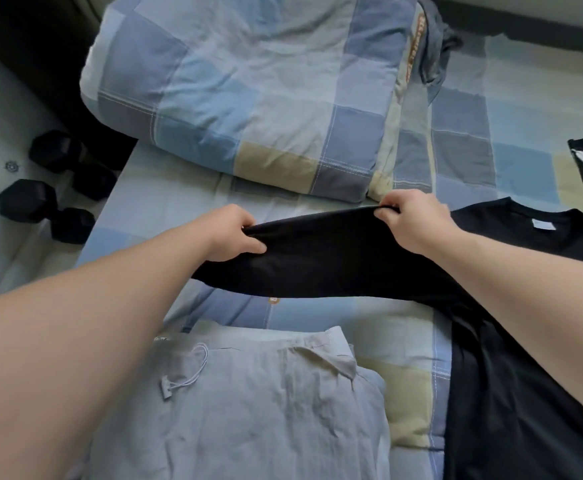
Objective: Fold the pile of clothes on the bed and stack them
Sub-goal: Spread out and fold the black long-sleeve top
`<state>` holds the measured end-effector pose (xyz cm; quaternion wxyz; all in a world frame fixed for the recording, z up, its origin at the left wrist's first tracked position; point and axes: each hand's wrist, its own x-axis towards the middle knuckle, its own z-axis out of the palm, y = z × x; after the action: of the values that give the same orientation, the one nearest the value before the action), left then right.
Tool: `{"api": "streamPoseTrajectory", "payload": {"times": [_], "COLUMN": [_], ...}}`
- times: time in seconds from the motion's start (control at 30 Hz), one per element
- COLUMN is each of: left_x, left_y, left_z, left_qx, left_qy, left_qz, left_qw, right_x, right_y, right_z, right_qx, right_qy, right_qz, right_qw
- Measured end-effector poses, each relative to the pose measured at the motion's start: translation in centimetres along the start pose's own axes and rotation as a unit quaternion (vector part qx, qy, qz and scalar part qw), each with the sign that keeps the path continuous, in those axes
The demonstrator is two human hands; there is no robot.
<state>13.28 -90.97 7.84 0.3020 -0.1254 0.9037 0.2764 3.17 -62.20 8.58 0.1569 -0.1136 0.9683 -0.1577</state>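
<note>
Black smooth-fabric garment (335, 261), lifted at centre, is pinched along its top edge by left hand (229, 233) at nine o'clock, right hand (416, 221) at three; tail trailing toward five may drag, skewing the fold.

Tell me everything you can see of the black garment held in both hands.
The black garment is smooth, slightly shiny, thin fabric. Its upper edge is stretched taut between the left hand and the right hand, each pinching it with curled fingers. The held span hangs above the checked bed sheet; the rest trails right under the right forearm and lies loose on the bed at lower right. Whether the labelled black collar beside it is part of it is unclear.
</note>
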Motion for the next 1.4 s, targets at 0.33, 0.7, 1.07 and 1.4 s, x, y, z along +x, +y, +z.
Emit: {"api": "streamPoseTrajectory", "payload": {"times": [0.33,0.7,1.07,1.4], "left_x": [2.1,4.3,3.3,-0.2], "left_y": [-8.6,-6.0,-3.9,16.6], "left_z": [1.4,9.6,9.5,14.1], "left_qx": [-0.060,0.156,0.166,0.049], "left_qy": [0.201,0.132,0.026,-0.003], "left_qz": [-0.105,0.122,-0.186,0.021], "left_qw": [0.972,0.971,0.968,0.999], "right_x": [2.5,-0.9,-3.2,-14.0], "right_y": [-2.6,0.6,0.3,19.8], "right_z": [6.0,11.8,11.2,2.3], "right_qx": [-0.171,0.010,0.303,0.159], "right_qy": [0.043,0.014,-0.243,-0.131], "right_qz": [-0.002,0.107,0.085,0.205], "right_qw": [0.984,0.994,0.917,0.957]}}
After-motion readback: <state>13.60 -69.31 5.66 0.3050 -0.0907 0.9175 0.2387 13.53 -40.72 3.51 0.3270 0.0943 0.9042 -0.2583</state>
